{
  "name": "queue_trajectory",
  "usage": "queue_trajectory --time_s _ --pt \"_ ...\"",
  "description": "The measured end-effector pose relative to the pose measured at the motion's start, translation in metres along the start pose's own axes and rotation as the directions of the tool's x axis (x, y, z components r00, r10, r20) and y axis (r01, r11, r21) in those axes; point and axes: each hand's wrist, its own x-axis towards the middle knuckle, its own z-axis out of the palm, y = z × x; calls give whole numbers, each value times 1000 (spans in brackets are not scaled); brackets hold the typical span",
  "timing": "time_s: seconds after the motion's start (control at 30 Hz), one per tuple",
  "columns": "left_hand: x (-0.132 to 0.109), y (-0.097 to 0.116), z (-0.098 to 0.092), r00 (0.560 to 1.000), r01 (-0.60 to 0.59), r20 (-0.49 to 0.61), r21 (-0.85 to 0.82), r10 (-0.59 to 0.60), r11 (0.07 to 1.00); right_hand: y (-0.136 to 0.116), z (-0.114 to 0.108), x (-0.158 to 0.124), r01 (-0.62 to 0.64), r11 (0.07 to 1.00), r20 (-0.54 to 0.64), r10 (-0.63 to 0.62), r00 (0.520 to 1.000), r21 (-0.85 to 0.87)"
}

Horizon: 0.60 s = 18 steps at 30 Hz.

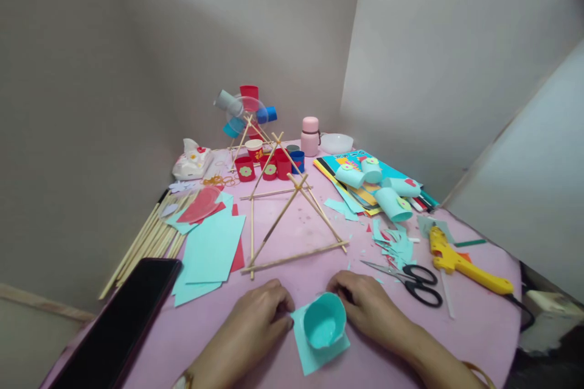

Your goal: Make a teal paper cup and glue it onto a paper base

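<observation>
A turquoise paper cup [318, 340] stands upright on a small square of turquoise paper [310, 364] at the table's front. At its left, my left hand [267, 313] is closed, with thumb and curled forefinger at the square's left corner. My right hand [365, 304] rests against the cup's right side, its fingers bent and partly hidden behind the rim. What those fingertips grip cannot be made out. Just beyond both hands stands a frame of wooden sticks [296, 253], joined into triangles.
Scissors [413, 282] and a yellow glue gun [469, 267] lie at right, near paper scraps [395, 246] and turquoise paper tubes [393, 203]. At left are a phone [123, 322], turquoise sheets [214, 249] and sticks [150, 237]. Red cups [245, 170] and a pink bottle [310, 140] stand behind.
</observation>
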Motion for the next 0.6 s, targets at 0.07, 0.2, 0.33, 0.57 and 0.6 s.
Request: queue_trajectory --time_s 0.07,0.2,0.33,0.57,0.6 --pt "0 0 0 1000 4 3 -11 -4 1000 1 1 0 -26 999 -2 26 1000 35" --pt "0 0 1 1000 7 -7 -59 -7 998 4 2 0 -60 982 11 59 998 178" --pt "1 0 2 999 13 -47 -188 -22 982 7 4 2 -91 904 74 66 995 418" --pt "8 -2 4 996 84 29 -511 -81 855 7 9 4 -188 673 161 103 982 715" --pt "8 -2 4 996 94 45 -542 -83 835 7 9 5 -188 651 152 111 982 735"
